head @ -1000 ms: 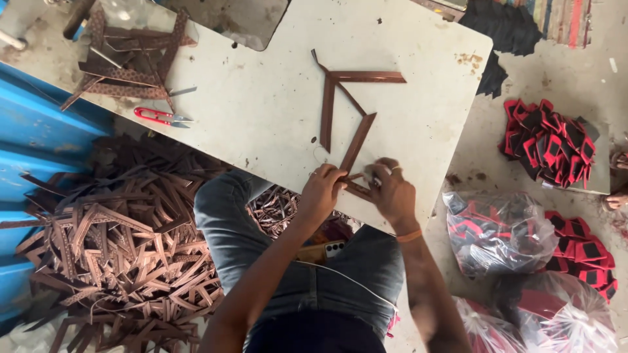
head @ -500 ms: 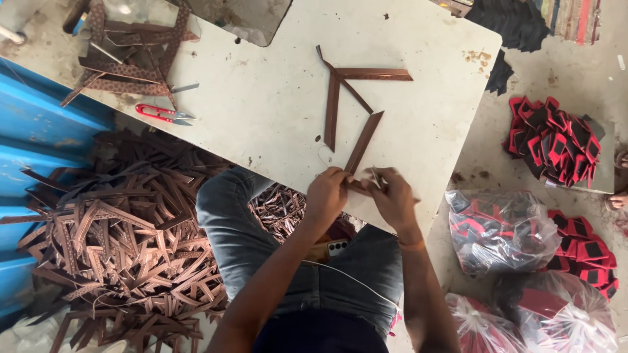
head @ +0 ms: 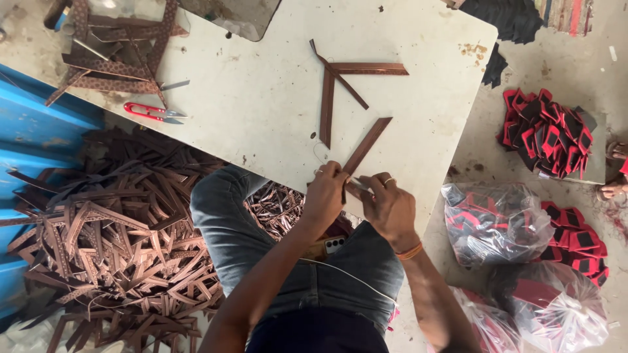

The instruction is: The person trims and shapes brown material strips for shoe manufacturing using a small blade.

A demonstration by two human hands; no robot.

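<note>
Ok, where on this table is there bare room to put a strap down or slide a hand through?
Bare table lies between the red snips and the crossed brown straps, and right of those straps to the table's edge. Crowded: the far left corner under patterned straps, and the near edge where left hand and right hand pinch a strap.

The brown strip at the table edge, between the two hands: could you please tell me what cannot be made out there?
Head view only:
- Near end of the brown strip: covered by the left hand and right hand.
- The small thing pinched between the fingers: too small to identify.
- Pile of brown strips: cut off by the left edge.
</note>
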